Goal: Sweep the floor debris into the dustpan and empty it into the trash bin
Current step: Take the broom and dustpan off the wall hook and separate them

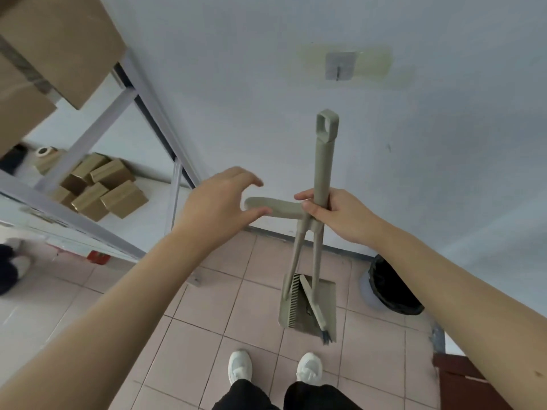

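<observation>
my R hand (334, 214) gripping upright handle (324, 161) of olive-beige dustpan (325, 294), pan w/ comb teeth (293, 300) down at tile floor (207, 335) nr wall (236, 84), broom head (312, 304) lying in it, my L hand (219, 202) fingers open by side handle (272, 207)

A dull olive-beige is being shared by the dustpan (325, 294) and the broom (312, 303), whose near tip is being darkened by blackish bristles. The floor tiles (225, 306) are being shown in pale pink, crossed by a dark grout grid. On the right, the pale grey trash bin (365, 288) is being lined in black. Brown is being shown by the cardboard boxes (59, 45) on the left, white by the shoes (239, 365).
</observation>
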